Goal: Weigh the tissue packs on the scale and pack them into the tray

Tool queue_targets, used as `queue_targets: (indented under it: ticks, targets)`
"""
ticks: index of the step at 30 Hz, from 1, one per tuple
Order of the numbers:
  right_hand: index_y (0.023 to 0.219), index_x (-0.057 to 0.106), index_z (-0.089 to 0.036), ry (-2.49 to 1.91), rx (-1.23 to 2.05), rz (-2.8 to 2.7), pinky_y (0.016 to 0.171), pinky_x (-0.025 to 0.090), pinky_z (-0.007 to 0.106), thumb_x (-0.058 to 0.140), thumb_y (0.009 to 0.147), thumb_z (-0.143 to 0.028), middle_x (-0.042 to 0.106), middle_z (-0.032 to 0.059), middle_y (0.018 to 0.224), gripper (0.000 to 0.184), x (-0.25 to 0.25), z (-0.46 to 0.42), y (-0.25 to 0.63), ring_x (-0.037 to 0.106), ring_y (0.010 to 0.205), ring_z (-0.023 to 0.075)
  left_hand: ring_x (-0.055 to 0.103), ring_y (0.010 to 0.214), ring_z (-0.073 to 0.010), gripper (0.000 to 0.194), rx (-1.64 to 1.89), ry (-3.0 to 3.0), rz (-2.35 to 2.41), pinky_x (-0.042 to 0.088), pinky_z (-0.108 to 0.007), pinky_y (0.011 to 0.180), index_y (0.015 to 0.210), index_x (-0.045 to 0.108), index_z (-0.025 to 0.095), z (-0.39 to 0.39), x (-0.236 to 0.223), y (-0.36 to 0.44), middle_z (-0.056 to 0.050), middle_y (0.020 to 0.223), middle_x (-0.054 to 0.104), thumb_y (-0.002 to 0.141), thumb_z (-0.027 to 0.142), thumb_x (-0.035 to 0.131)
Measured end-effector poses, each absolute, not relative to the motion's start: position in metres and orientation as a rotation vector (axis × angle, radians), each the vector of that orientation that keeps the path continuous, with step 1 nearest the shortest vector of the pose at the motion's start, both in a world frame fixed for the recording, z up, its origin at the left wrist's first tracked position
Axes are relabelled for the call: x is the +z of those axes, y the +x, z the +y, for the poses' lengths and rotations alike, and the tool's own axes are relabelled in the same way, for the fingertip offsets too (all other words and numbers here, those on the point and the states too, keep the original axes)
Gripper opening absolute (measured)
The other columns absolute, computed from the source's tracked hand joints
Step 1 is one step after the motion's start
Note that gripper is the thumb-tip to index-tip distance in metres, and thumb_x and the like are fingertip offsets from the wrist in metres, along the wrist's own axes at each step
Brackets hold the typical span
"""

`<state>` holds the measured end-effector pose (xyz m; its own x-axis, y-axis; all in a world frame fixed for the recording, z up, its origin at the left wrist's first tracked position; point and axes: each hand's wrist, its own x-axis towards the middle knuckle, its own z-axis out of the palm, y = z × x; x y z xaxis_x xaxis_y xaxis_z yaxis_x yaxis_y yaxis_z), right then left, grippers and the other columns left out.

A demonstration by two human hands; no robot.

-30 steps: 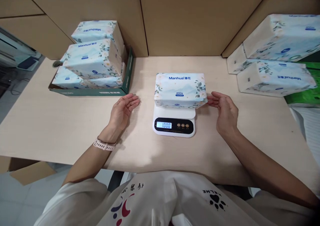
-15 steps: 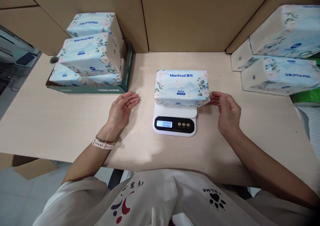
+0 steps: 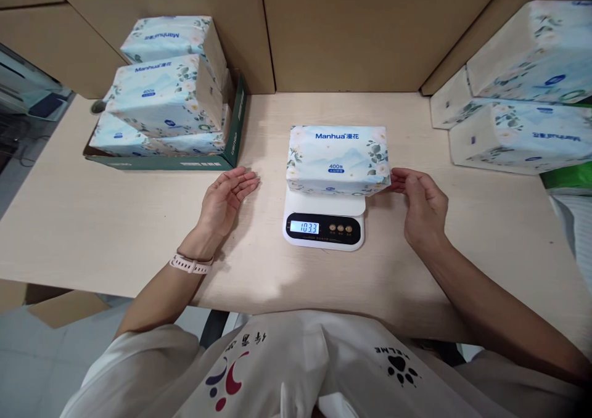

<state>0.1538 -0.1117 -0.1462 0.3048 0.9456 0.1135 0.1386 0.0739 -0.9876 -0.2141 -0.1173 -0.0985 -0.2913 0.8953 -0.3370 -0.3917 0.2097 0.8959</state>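
Note:
A pack of tissues (image 3: pixel 338 159) with a floral print rests on a white kitchen scale (image 3: pixel 324 228), covering the back of its platform. The scale's lit display (image 3: pixel 304 227) appears to read 103.3. My left hand (image 3: pixel 226 197) lies palm up on the table to the left of the scale, fingers stretched out and holding nothing. On the other side, my right hand (image 3: pixel 422 205) is open beside the pack's right end. Its fingertips are partly hidden behind the pack's corner, so I cannot tell if they touch it.
At the back left stands a green carton (image 3: pixel 161 163) with several tissue packs (image 3: pixel 161 94) piled in it. More tissue packs (image 3: pixel 522 131) are stacked at the right edge. Tall cardboard boxes (image 3: pixel 342 36) line the table's (image 3: pixel 115 233) back. An open box (image 3: pixel 69 307) is on the floor.
The scale's reading has gone from about 100.0 to 103.3. Both hands and the pack have stayed nearly in place; the view has shifted slightly.

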Motion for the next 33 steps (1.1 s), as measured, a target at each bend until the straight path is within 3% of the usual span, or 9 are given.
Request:
queue_targets:
  ticks: [28, 33]
  targets:
    - [0.107, 0.083, -0.035, -1.355, 0.814, -1.136, 0.108, 0.063, 0.064, 0.07, 0.097, -0.07, 0.083, 0.0088, 0.107, 0.039, -0.1502, -0.1106, 0.1553, 0.079, 0.099, 0.0336, 0.08, 0.102, -0.0193, 0.014, 1.369, 0.633, 1.304, 0.057, -0.045, 0.121, 0.105, 0.073, 0.014, -0.1177, -0.1017, -0.2176, -0.012, 0.108, 0.082, 0.091, 0.015, 0.068]
    - [0.107, 0.083, -0.033, -1.365, 0.816, -1.136, 0.106, 0.064, 0.061, 0.071, 0.096, -0.069, 0.083, 0.0086, 0.108, 0.039, -0.1487, -0.1108, 0.1549, 0.078, 0.098, 0.0316, 0.08, 0.1, -0.0182, 0.013, 1.365, 0.598, 1.31, 0.057, -0.044, 0.122, 0.103, 0.073, 0.014, -0.1176, -0.0995, -0.2164, -0.01, 0.104, 0.082, 0.092, 0.013, 0.066]
